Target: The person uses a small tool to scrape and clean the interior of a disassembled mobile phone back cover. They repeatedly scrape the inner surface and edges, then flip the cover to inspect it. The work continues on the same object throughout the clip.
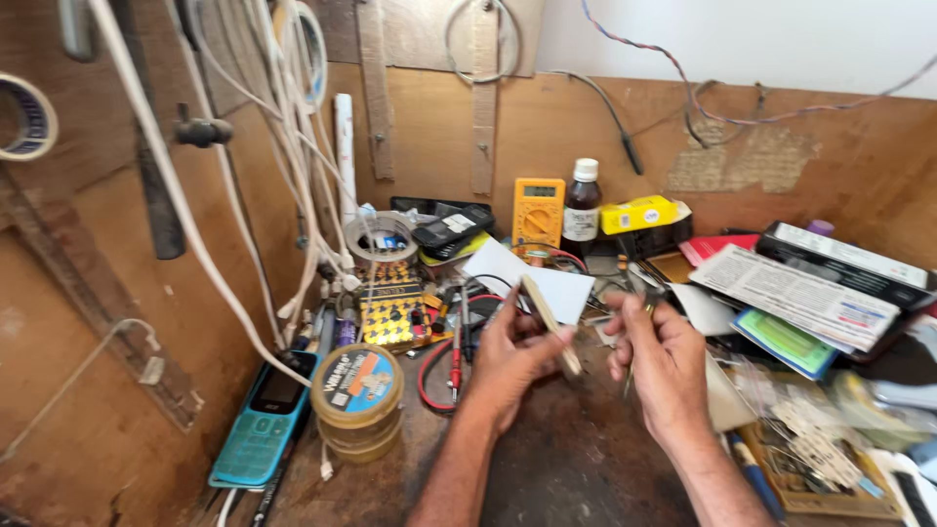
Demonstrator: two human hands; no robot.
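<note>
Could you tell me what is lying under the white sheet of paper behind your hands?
The white sheet of paper covers whatever lies beneath it. Only black and red wires show at its near edge, by the left hand.

Landmark: the yellow multimeter [538, 212], with an orange tint and a grey screen.
Bottle [582, 207]: dark brown glass with a white cap and pale label, seen just right of the multimeter.
Box [639, 214]: bright yellow, further right of the multimeter.
Phone [265, 418]: turquoise keys and a black screen, found far below-left of the multimeter.
Round tin [357, 386]: tan, its lid printed in orange, blue and white, below-left of the multimeter.
Checked card [392, 307]: patterned yellow and black, below-left of the multimeter.
Cables [293, 146]: white, hung left of the multimeter.
Backboard [547, 127]: brown wood, behind the multimeter.
</note>
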